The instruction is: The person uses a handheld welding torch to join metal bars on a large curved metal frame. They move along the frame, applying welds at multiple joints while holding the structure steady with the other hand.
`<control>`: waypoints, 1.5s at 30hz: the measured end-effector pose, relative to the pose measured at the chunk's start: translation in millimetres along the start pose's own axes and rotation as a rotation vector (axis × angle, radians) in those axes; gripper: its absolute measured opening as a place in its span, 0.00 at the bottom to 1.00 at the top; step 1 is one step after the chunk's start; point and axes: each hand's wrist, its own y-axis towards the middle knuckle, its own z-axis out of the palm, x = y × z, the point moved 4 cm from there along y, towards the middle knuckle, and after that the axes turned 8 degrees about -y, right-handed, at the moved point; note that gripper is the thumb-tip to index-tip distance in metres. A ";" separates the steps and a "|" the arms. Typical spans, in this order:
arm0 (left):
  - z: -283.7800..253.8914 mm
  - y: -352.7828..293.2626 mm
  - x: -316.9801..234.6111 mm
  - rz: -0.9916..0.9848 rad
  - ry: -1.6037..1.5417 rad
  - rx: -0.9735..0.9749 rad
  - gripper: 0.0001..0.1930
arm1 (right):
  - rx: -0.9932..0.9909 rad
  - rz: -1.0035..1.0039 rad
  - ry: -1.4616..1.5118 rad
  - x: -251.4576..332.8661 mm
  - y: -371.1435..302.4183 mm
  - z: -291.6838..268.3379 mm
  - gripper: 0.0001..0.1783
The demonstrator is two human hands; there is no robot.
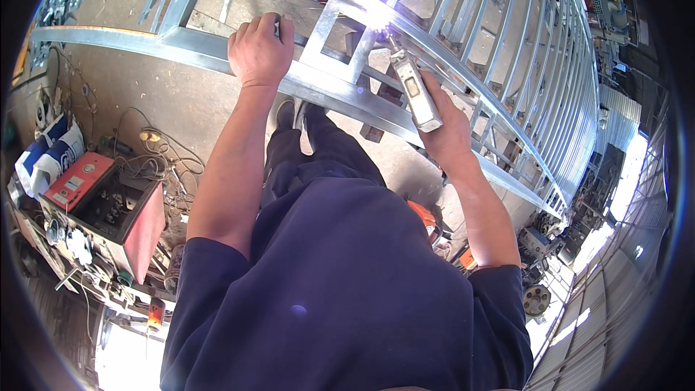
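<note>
My right hand (447,127) is wrapped round a boxy, silver-white welding torch (415,94). A dazzling white-violet arc (378,19) burns at its tip, against a tube of the galvanized steel frame (195,51); the glare hides the joint itself. My left hand (260,51) is closed in a fist over the frame's near tube, left of the arc. A small dark thing shows between its thumb and fingers, too little of it to name. Short tube pieces (321,32) cross between the frame's two long rails near the arc.
Long parallel bars (521,51) of the frame reach away to the right. A red open-topped metal box (141,228) stands at left, beside blue-and-white bags (54,152). Tangled cables (170,159) lie on the floor there. Something orange (422,215) is near my right side.
</note>
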 end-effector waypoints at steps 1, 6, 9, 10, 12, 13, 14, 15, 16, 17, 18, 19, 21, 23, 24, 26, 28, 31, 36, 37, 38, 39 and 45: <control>-0.5 0.1 -0.4 0.000 -0.002 0.000 0.14 | 0.002 0.008 0.000 0.1 -0.2 -0.2 0.44; -1.1 0.2 1.7 -0.001 -0.002 -0.019 0.13 | 0.010 0.016 -0.006 -0.8 0.0 -0.4 0.44; -0.7 0.2 0.8 0.009 -0.013 -0.041 0.14 | 0.019 0.029 -0.017 -1.7 -1.0 -0.3 0.44; -1.0 0.3 1.1 0.007 -0.002 -0.025 0.13 | 0.017 0.031 -0.021 -1.5 -1.2 -1.0 0.44; -0.6 -0.1 1.7 0.009 0.007 -0.014 0.13 | 0.018 0.030 -0.020 -1.1 -2.0 -2.4 0.44; -0.5 -0.3 2.1 0.011 0.004 -0.019 0.13 | 0.021 0.027 -0.016 -1.1 -2.3 -2.7 0.44; -0.3 -0.6 2.1 0.013 0.001 -0.024 0.13 | 0.022 0.017 0.012 -2.9 -3.0 -2.5 0.45; -0.6 -1.0 1.8 0.021 0.003 -0.036 0.13 | 0.033 0.029 0.026 -4.0 -3.3 -3.1 0.45; -1.7 -1.2 0.8 0.029 0.005 -0.047 0.13 | 0.045 0.042 0.042 -4.6 -3.9 -4.1 0.45; -2.0 -1.7 -0.3 0.037 0.007 -0.058 0.12 | 0.057 0.055 0.057 -6.2 -5.0 -4.5 0.44; -0.5 -2.5 -0.6 0.043 -0.013 -0.092 0.12 | 0.028 0.016 0.115 -10.1 -7.6 -5.7 0.43; 0.7 -2.1 0.8 0.050 -0.027 -0.128 0.11 | -0.001 -0.027 0.178 -14.7 -10.2 -7.4 0.42; 2.8 -3.5 3.8 0.052 -0.044 -0.175 0.11 | 0.050 -0.052 0.277 -18.1 -16.7 -19.4 0.40; 1.9 -4.4 5.4 0.050 -0.045 -0.195 0.12 | 0.096 -0.074 0.376 -16.3 -18.8 -35.2 0.39; -1.1 -5.4 6.2 0.050 -0.035 -0.239 0.13 | 0.144 -0.056 0.370 -17.3 -14.5 -42.8 0.40; -10.2 -6.5 7.9 0.054 -0.008 -0.328 0.15 | 0.241 -0.034 0.341 -13.5 -3.2 -61.7 0.40; -25.5 -13.6 15.6 -0.133 -0.094 -0.424 0.23 | 0.358 -0.027 0.362 -17.9 13.0 -72.3 0.40; -31.9 -34.9 44.8 -0.450 0.010 -0.574 0.38 | 0.511 0.062 0.588 -37.5 41.1 -66.5 0.38; 3.0 -43.6 56.6 -1.053 -0.361 -0.565 0.39 | 0.826 0.050 0.738 -42.7 98.0 -30.1 0.33; 12.9 -45.9 56.7 -1.057 -0.341 -0.689 0.37 | 0.849 0.035 0.774 -40.0 104.6 -22.3 0.33; 16.1 -45.7 61.3 -1.043 -0.438 -0.700 0.37 | 0.839 0.004 0.829 -38.1 110.8 -17.4 0.31; 17.9 -46.0 66.3 -1.027 -0.533 -0.709 0.36 | 0.886 0.002 0.837 -39.9 117.5 -8.5 0.31; 11.8 -42.2 51.5 -1.089 -0.563 -0.699 0.35 | 1.011 0.026 1.039 -35.1 133.0 12.1 0.28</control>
